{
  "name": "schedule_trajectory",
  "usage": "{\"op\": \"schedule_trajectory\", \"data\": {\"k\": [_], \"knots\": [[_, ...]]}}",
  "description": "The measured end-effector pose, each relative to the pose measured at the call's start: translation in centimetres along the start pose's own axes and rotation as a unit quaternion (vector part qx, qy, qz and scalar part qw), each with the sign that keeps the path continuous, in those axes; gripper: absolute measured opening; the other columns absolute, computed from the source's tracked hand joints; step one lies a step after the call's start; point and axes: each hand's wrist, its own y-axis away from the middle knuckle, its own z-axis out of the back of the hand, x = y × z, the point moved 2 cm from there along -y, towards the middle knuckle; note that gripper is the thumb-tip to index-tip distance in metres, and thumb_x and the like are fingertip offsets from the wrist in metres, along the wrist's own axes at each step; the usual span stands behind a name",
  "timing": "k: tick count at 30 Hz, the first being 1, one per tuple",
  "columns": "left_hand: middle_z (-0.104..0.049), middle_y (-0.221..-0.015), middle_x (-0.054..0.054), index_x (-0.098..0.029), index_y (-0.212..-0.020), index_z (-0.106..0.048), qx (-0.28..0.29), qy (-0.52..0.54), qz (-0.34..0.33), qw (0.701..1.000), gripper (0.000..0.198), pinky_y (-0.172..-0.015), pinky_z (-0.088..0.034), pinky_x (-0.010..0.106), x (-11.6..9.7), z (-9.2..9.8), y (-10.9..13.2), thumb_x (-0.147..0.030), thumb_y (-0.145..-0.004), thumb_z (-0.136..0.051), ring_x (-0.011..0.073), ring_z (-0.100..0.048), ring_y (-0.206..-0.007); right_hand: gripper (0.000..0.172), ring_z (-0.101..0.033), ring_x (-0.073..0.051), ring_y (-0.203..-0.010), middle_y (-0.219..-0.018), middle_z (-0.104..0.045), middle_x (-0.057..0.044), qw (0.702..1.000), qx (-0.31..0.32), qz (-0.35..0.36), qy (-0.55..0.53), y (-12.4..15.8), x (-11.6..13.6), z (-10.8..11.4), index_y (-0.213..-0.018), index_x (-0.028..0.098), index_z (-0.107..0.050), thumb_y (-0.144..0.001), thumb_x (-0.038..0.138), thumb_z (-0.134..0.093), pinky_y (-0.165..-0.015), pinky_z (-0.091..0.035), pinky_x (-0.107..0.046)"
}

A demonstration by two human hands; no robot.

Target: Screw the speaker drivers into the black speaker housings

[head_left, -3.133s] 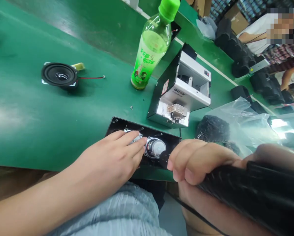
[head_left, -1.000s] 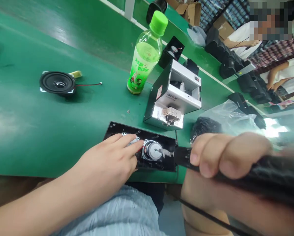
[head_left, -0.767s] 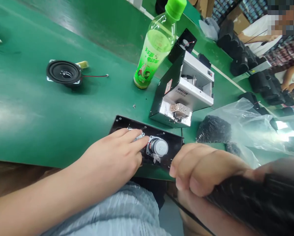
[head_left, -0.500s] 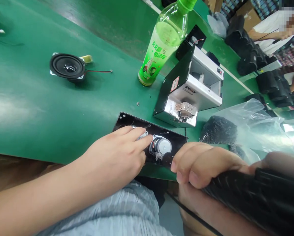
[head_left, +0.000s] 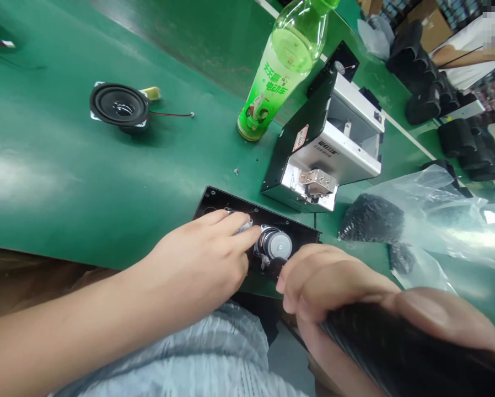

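A long black panel (head_left: pixel 303 236) lies at the table's near edge, with two speakers set in it. My left hand (head_left: pixel 208 253) is curled over the left speaker (head_left: pixel 244 225), its index finger reaching towards the right speaker (head_left: pixel 278 243). Most of the left one is hidden under the fingers. My right hand (head_left: pixel 334 278) is wrapped round a black electric screwdriver (head_left: pixel 367 336), which points down and left. Its front end is beside the near edge of the right speaker, by a scrap of clear film; whether the tip touches a screw cannot be seen.
Behind the panel stands a WEIXIN screw feeder (head_left: pixel 326 149), and a green drink bottle (head_left: pixel 274 71) is just left of it. A loose speaker (head_left: pixel 119 105) with a wire lies farther left. Clear bags (head_left: pixel 437 220) holding black screws rest at right. Another person (head_left: pixel 471 44) sits beyond.
The screwdriver's rear has swung slightly lower as my right hand shifted a little left. My left hand keeps its place on the panel. The whole view has moved slightly.
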Motion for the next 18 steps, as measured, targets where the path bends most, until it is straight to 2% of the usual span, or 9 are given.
{"op": "schedule_trajectory", "data": {"k": [3,4,6,8,14,18], "knots": [[-0.082,-0.129,0.007,-0.02,-0.084,-0.084,-0.009,-0.001,0.001,1.0,0.017,-0.088,-0.057,0.046,-0.2,0.0,0.1,-0.023,-0.098,-0.075,0.0331,-0.069,-0.119,0.022,-0.068,-0.019,-0.062,-0.069,-0.067,0.001,0.985,-0.127,0.115,-0.004,1.3,-1.0,-2.0,-0.106,0.03,-0.077,-0.108,0.023,-0.056,-0.07,-0.064,-0.041],[-0.082,-0.129,0.007,-0.02,-0.085,-0.085,-0.01,-0.002,0.001,1.0,0.016,-0.089,-0.057,0.046,-0.2,0.0,0.1,-0.023,-0.098,-0.075,0.0331,-0.069,-0.12,0.03,-0.069,-0.019,-0.063,-0.073,-0.069,0.001,0.982,-0.136,0.133,-0.009,1.8,-1.4,-2.4,-0.118,0.032,-0.076,-0.104,0.013,-0.058,-0.07,-0.065,-0.041],[-0.081,-0.133,0.007,-0.02,-0.089,-0.086,-0.008,-0.002,0.003,1.0,0.013,-0.089,-0.057,0.045,-0.2,-0.1,0.2,-0.024,-0.097,-0.077,0.0332,-0.069,-0.121,0.058,-0.072,-0.019,-0.068,-0.081,-0.073,0.001,0.983,-0.114,0.142,-0.013,2.3,-1.9,-2.8,-0.137,0.034,-0.072,-0.094,-0.002,-0.059,-0.071,-0.067,-0.043],[-0.08,-0.135,0.008,-0.02,-0.09,-0.086,-0.007,-0.002,0.004,1.0,0.012,-0.088,-0.056,0.045,-0.2,-0.2,0.3,-0.023,-0.097,-0.078,0.0331,-0.069,-0.121,0.072,-0.074,-0.019,-0.069,-0.083,-0.075,0.001,0.986,-0.084,0.145,-0.012,2.4,-2.1,-2.6,-0.144,0.035,-0.069,-0.088,-0.008,-0.057,-0.071,-0.069,-0.043],[-0.081,-0.132,0.009,-0.019,-0.088,-0.085,-0.012,0.004,-0.003,1.0,0.017,-0.089,-0.055,0.045,-0.1,-0.1,0.3,-0.02,-0.1,-0.074,0.0324,-0.069,-0.121,0.073,-0.073,-0.018,-0.069,-0.083,-0.075,0.003,0.984,-0.084,0.158,0.005,2.3,-2.1,-2.3,-0.144,0.038,-0.069,-0.088,-0.006,-0.061,-0.07,-0.068,-0.041],[-0.081,-0.135,0.009,-0.02,-0.088,-0.085,-0.01,0.008,-0.006,1.0,0.016,-0.087,-0.055,0.046,-0.1,-0.1,0.4,-0.018,-0.099,-0.074,0.034,-0.069,-0.124,0.07,-0.074,-0.02,-0.071,-0.083,-0.075,0.003,0.989,-0.099,0.106,0.005,2.7,-2.3,-2.6,-0.141,0.045,-0.069,-0.092,-0.003,-0.055,-0.076,-0.066,-0.046]]}}
